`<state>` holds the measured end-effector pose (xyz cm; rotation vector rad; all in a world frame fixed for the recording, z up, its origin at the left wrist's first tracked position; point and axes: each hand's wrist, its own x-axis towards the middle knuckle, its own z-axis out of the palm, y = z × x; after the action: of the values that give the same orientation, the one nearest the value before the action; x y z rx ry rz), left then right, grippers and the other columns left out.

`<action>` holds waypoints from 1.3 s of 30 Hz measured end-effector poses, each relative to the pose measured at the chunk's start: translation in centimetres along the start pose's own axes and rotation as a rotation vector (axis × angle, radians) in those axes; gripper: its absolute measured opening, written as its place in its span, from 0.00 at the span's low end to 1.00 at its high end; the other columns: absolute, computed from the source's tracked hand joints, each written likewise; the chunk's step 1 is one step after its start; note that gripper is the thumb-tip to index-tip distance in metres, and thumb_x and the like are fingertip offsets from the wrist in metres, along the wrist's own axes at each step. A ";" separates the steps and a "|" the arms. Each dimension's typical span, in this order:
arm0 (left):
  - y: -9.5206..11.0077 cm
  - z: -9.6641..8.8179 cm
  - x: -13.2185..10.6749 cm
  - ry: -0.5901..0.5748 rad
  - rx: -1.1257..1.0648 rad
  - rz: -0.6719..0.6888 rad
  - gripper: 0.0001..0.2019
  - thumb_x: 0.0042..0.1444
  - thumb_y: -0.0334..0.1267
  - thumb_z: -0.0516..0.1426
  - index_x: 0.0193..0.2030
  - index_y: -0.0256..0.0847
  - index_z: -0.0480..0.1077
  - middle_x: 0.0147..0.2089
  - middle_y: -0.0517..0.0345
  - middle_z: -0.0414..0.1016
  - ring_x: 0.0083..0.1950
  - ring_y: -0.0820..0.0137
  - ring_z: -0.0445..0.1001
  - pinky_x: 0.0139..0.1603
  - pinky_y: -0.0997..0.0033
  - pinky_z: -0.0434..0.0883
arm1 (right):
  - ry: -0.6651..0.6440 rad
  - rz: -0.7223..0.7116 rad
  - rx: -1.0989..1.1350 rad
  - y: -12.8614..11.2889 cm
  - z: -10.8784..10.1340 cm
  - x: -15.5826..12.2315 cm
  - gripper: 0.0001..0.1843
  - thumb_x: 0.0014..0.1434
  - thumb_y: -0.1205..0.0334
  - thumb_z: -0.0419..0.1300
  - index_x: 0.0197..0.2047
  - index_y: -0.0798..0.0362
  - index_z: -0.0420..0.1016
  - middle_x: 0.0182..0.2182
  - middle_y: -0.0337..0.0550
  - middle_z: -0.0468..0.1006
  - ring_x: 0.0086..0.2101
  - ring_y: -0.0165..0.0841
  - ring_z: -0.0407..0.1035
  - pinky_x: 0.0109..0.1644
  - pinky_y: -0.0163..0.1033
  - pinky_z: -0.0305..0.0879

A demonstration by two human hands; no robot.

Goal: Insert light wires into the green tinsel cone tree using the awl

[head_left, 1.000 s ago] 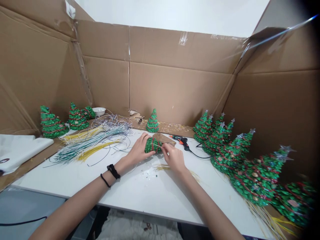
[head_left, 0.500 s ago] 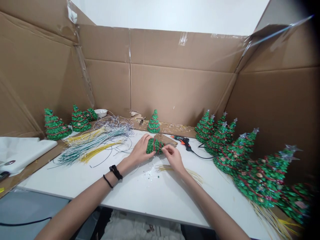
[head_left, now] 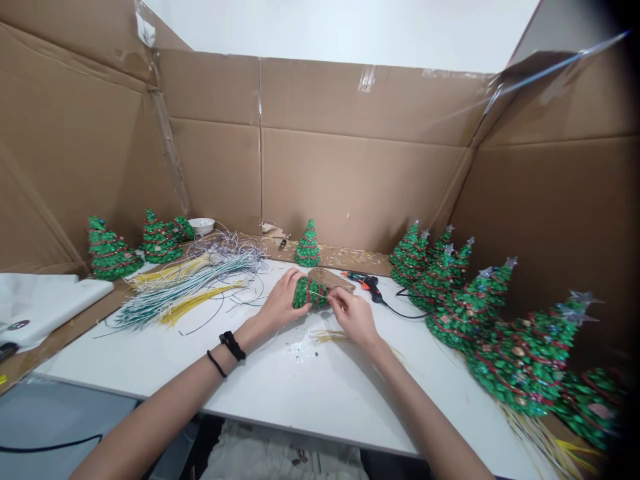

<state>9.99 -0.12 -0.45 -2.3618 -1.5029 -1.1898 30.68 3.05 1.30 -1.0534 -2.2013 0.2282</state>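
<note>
A small green Christmas tree (head_left: 309,293) with red garland lies on its side on the white table, its brown base turned to the right. My left hand (head_left: 284,297) is wrapped round its tip end and steadies it. At the base end, my right hand (head_left: 354,317) pinches a thin pale wire (head_left: 316,294) that runs across the tree's side. Beneath my right wrist lie loose yellow wires (head_left: 330,337). Green crumbs and glitter (head_left: 303,353) are scattered in front of the tree.
A glue gun (head_left: 371,287) with its black cord lies right of my hands. Wire bundles (head_left: 190,283) spread at left. Decorated trees (head_left: 520,360) line the right side, others (head_left: 160,240) the back left. One tree (head_left: 307,243) stands behind. Cardboard walls (head_left: 365,173) enclose the table.
My right hand has shifted slightly right, drawing the pale wire across the tree. My left hand and the tree have stayed in place.
</note>
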 end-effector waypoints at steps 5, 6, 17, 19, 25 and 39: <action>-0.1 0.2 -0.1 0.016 0.017 0.003 0.31 0.51 0.37 0.59 0.60 0.42 0.51 0.59 0.44 0.57 0.63 0.54 0.57 0.61 0.51 0.60 | 0.005 -0.002 -0.097 -0.7 0.1 -0.1 0.12 0.63 0.57 0.49 0.35 0.48 0.71 0.26 0.37 0.78 0.25 0.31 0.68 0.28 0.33 0.50; -0.1 0.2 -0.1 0.018 0.020 0.005 0.31 0.50 0.37 0.59 0.60 0.42 0.51 0.59 0.45 0.57 0.63 0.54 0.57 0.61 0.51 0.60 | 0.004 -0.005 -0.110 -0.7 0.0 -0.2 0.12 0.63 0.57 0.49 0.35 0.48 0.71 0.26 0.37 0.78 0.25 0.31 0.69 0.28 0.32 0.49; 0.0 0.1 -0.1 -0.007 0.004 -0.020 0.30 0.51 0.39 0.59 0.60 0.42 0.52 0.60 0.44 0.56 0.64 0.54 0.56 0.62 0.50 0.59 | -0.002 0.036 -0.215 -2.5 0.5 -0.9 0.13 0.66 0.59 0.46 0.37 0.50 0.70 0.30 0.40 0.79 0.28 0.31 0.70 0.28 0.33 0.47; 0.1 0.1 -0.1 -0.010 -0.001 -0.011 0.30 0.51 0.38 0.59 0.60 0.41 0.52 0.60 0.43 0.56 0.64 0.54 0.55 0.63 0.50 0.59 | -0.010 0.057 -0.238 -2.8 0.7 -1.0 0.13 0.66 0.59 0.46 0.38 0.49 0.70 0.30 0.41 0.79 0.27 0.31 0.71 0.28 0.33 0.46; 0.0 0.1 0.0 -0.012 -0.008 0.005 0.31 0.51 0.38 0.59 0.60 0.40 0.52 0.60 0.43 0.56 0.64 0.54 0.55 0.64 0.50 0.58 | -0.012 0.051 -0.199 -2.7 0.7 -0.9 0.13 0.66 0.59 0.45 0.37 0.49 0.70 0.30 0.41 0.79 0.27 0.32 0.70 0.28 0.33 0.47; 0.1 -0.2 0.0 -0.042 0.012 0.040 0.31 0.51 0.38 0.58 0.61 0.41 0.50 0.62 0.43 0.55 0.66 0.56 0.53 0.64 0.51 0.58 | 0.081 0.260 0.982 -1.4 1.2 1.3 0.19 0.53 0.41 0.55 0.33 0.50 0.66 0.17 0.29 0.56 0.16 0.24 0.47 0.20 0.30 0.44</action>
<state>9.93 -0.24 -0.28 -2.4114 -1.4635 -1.1264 28.47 3.24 1.64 -0.7288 -1.5261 1.2053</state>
